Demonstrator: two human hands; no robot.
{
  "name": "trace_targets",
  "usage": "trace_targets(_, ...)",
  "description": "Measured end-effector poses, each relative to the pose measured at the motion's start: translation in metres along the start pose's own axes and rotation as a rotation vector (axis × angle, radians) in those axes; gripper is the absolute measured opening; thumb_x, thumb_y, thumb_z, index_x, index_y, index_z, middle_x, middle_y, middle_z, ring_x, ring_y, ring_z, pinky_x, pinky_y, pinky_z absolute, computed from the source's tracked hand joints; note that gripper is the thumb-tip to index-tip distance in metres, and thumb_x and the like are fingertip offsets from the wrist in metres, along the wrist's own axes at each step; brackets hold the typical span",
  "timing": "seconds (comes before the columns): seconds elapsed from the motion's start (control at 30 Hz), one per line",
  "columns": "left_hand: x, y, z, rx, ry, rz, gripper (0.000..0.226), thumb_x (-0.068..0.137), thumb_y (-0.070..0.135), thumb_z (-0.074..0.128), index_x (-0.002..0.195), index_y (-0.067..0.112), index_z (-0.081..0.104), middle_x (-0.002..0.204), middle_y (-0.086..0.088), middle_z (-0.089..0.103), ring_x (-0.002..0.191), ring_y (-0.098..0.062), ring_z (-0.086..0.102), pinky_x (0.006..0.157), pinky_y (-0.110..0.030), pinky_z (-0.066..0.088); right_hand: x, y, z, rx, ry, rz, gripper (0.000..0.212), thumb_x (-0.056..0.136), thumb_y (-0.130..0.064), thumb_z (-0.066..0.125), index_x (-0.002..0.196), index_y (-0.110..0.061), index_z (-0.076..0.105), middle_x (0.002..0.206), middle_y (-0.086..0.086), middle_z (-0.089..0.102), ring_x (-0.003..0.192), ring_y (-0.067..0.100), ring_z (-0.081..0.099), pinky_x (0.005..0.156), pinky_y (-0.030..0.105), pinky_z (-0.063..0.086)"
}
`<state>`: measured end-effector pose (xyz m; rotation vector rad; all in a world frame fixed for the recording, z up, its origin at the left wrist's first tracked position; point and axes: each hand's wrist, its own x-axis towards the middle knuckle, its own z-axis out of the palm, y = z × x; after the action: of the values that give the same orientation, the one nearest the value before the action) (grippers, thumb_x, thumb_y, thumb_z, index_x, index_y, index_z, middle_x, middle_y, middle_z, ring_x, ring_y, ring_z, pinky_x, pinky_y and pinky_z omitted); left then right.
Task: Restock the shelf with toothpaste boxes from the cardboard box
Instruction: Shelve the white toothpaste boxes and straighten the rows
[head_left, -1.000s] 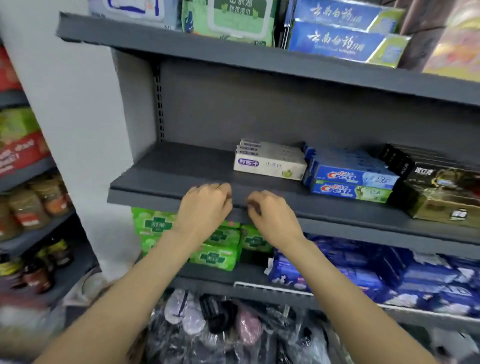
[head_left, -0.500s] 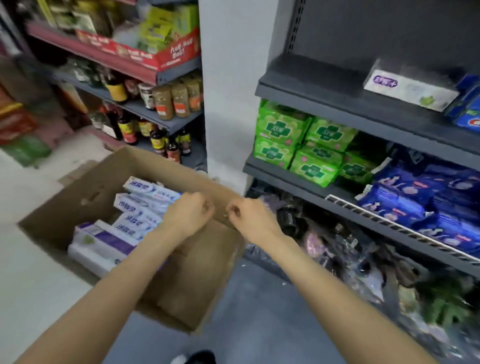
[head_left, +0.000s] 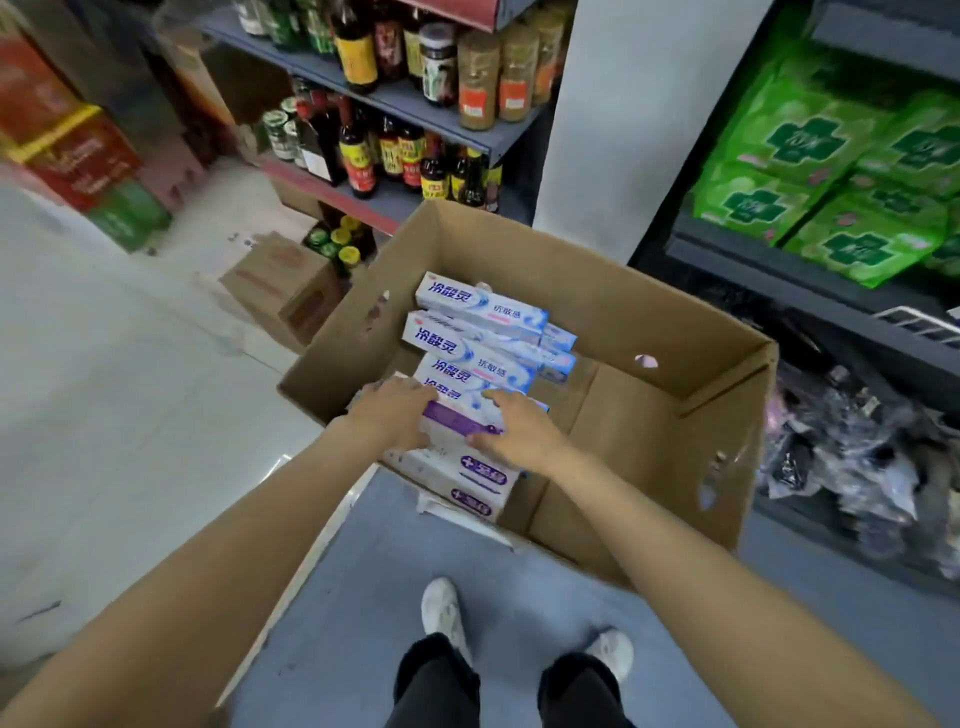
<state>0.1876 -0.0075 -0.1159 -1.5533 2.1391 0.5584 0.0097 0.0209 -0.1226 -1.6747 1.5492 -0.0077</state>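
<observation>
An open cardboard box (head_left: 670, 447) stands on the floor in front of my feet. Inside it lie several white and blue toothpaste boxes (head_left: 480, 306) in a stack, and nearer to me white and purple toothpaste boxes (head_left: 457, 475). Both my hands are down in the cardboard box. My left hand (head_left: 395, 413) lies on the left end of the top purple-striped box (head_left: 460, 418), and my right hand (head_left: 519, 431) rests on its right end with fingers stretched out. The box lies flat on the stack. The restocking shelf is out of view above.
A dark shelf unit at right holds green packs (head_left: 810, 208), with bagged goods (head_left: 857, 457) at floor level. Sauce bottles and jars (head_left: 395, 150) fill grey shelves behind the cardboard box. A smaller carton (head_left: 283, 283) sits on the white floor at left. A white pillar (head_left: 639, 119) stands between the shelves.
The view swung from the shelf down to the cardboard box. Both hands dropped from the shelf edge, passed over the box rim and came to rest on the purple-striped toothpaste box.
</observation>
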Motion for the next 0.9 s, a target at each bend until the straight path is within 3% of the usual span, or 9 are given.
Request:
trace_targets(0.17, 0.009, -0.013, 0.002, -0.026, 0.085, 0.035, 0.057, 0.086, 0.032, 0.062, 0.136, 0.018, 0.039, 0.135, -0.008, 0.044, 0.125, -0.027, 0.04, 0.102, -0.04, 0.035, 0.014, -0.005, 0.018, -0.158, -0.018, 0.089, 0.082, 0.075, -0.041, 0.075, 0.143, -0.015, 0.036, 0.135, 0.013, 0.041, 0.128, 0.029, 0.039, 0.104, 0.037, 0.037)
trace_targets(0.3, 0.013, -0.015, 0.0, -0.096, 0.068, 0.051, 0.069, 0.083, 0.038, 0.068, 0.139, 0.018, 0.034, 0.138, -0.01, 0.038, 0.128, -0.028, 0.037, 0.102, -0.042, 0.035, 0.013, -0.001, 0.001, -0.083, -0.021, 0.063, 0.049, 0.082, -0.027, 0.071, 0.123, -0.005, 0.058, 0.114, 0.006, 0.059, 0.107, 0.021, 0.054, 0.08, 0.022, 0.042)
trace_targets(0.37, 0.017, -0.014, -0.004, -0.157, 0.063, 0.069, 0.073, 0.081, 0.039, 0.07, 0.14, 0.015, 0.034, 0.138, -0.011, 0.038, 0.127, -0.029, 0.037, 0.102, -0.041, 0.038, 0.008, 0.005, -0.004, 0.01, -0.017, 0.08, 0.038, 0.085, -0.021, 0.069, 0.118, -0.005, 0.06, 0.115, 0.006, 0.061, 0.108, 0.02, 0.056, 0.083, 0.021, 0.04)
trace_targets(0.47, 0.022, -0.011, -0.006, -0.294, 0.085, 0.069, 0.077, 0.08, 0.033, 0.073, 0.141, 0.012, 0.031, 0.14, -0.014, 0.032, 0.128, -0.03, 0.036, 0.105, -0.042, 0.038, 0.005, 0.013, -0.005, 0.078, 0.023, 0.13, 0.041, 0.084, -0.022, 0.069, 0.12, -0.007, 0.058, 0.12, 0.008, 0.06, 0.112, 0.021, 0.055, 0.086, 0.024, 0.041)
trace_targets(0.57, 0.027, -0.008, -0.004, -0.399, 0.12, 0.044, 0.092, 0.08, 0.034, 0.072, 0.149, 0.017, 0.014, 0.146, -0.014, 0.026, 0.13, -0.031, 0.036, 0.101, -0.045, 0.042, 0.003, 0.018, -0.008, 0.128, 0.028, 0.197, 0.043, 0.086, -0.023, 0.067, 0.124, -0.005, 0.056, 0.113, 0.008, 0.06, 0.104, 0.022, 0.058, 0.08, 0.026, 0.04)
trace_targets(0.63, 0.029, -0.007, -0.002, -0.408, 0.164, 0.059, 0.106, 0.079, 0.033, 0.074, 0.151, 0.016, -0.003, 0.15, -0.012, 0.025, 0.131, -0.029, 0.036, 0.096, -0.045, 0.045, -0.001, 0.024, -0.012, 0.168, 0.049, 0.226, 0.033, 0.087, -0.019, 0.065, 0.116, -0.004, 0.06, 0.107, 0.009, 0.065, 0.094, 0.023, 0.062, 0.079, 0.032, 0.047)
trace_targets(0.73, 0.037, -0.001, 0.002, -0.312, 0.249, 0.051, 0.109, 0.081, 0.021, 0.072, 0.149, 0.012, -0.013, 0.151, -0.01, 0.027, 0.132, -0.028, 0.037, 0.097, -0.039, 0.044, -0.016, 0.034, -0.019, 0.38, 0.157, 0.308, 0.025, 0.088, -0.016, 0.064, 0.11, -0.005, 0.057, 0.104, 0.011, 0.066, 0.087, 0.024, 0.066, 0.075, 0.037, 0.053)
trace_targets(0.83, 0.047, 0.015, 0.0, -0.014, 0.24, 0.232, 0.091, 0.084, 0.005, 0.063, 0.151, 0.021, 0.004, 0.159, -0.004, 0.008, 0.146, -0.023, 0.009, 0.116, -0.038, 0.018, -0.033, 0.044, -0.027, 0.763, 0.272, 0.377, 0.029, 0.091, -0.012, 0.059, 0.117, 0.0, 0.052, 0.105, 0.011, 0.065, 0.083, 0.025, 0.066, 0.064, 0.033, 0.056)
trace_targets(0.9, 0.055, 0.029, -0.003, 0.14, 0.2, 0.361, 0.087, 0.086, 0.006, 0.063, 0.151, 0.024, 0.008, 0.159, -0.002, 0.005, 0.147, -0.022, 0.002, 0.118, -0.04, 0.008, -0.043, 0.052, -0.033, 0.923, 0.29, 0.383, 0.03, 0.092, -0.013, 0.058, 0.119, -0.001, 0.052, 0.111, 0.013, 0.066, 0.091, 0.029, 0.067, 0.082, 0.051, 0.055)
